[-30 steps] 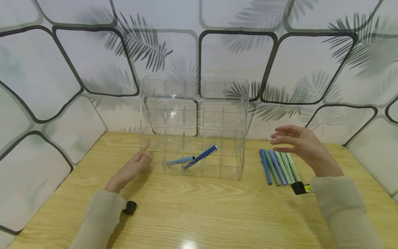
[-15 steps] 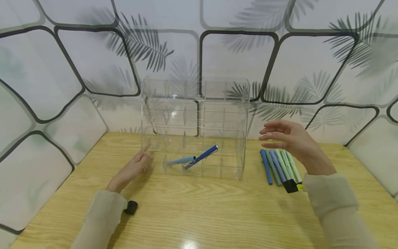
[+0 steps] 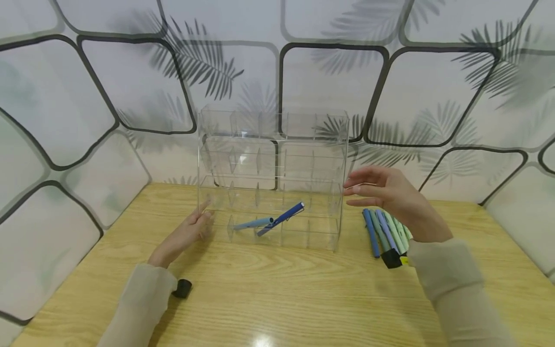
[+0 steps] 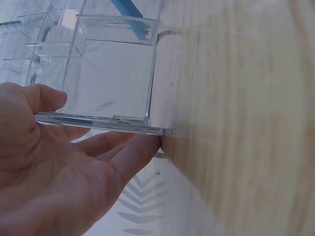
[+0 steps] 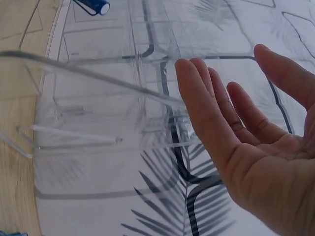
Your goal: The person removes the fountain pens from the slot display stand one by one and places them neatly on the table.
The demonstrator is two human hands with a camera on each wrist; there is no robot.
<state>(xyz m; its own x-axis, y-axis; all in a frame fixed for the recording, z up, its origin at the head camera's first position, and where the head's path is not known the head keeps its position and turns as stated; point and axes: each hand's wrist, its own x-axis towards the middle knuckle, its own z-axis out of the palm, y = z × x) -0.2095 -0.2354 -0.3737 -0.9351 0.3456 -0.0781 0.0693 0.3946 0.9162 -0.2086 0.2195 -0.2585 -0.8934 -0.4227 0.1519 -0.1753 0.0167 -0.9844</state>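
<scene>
A clear acrylic display rack [image 3: 310, 231] with tiers of small compartments stands on the table before the wall. My left hand [image 3: 186, 236] grips its left side panel low down. In the left wrist view the thumb of that hand [image 4: 59, 177] lies on the inner side of the panel and the fingers on the outer side. Two pens lean in the lowest tier: a light blue pen [image 3: 251, 224] and a dark blue pen [image 3: 288, 214], crossing each other. My right hand [image 3: 386, 197] hovers by the rack's right side, fingers loosely extended and holding nothing.
Right of the rack lies a row of several capped pens: a blue pen [image 3: 371, 236], with teal, lavender and pale green ones beside it, partly hidden by the right wrist's black camera [image 3: 391, 259]. Behind is a patterned wall [image 3: 334, 91]. The wooden table [image 3: 277, 289] extends in front.
My right hand has moved left from above the row of pens to the right side of the rack. The left hand keeps its grip, and the rack and pens have not moved.
</scene>
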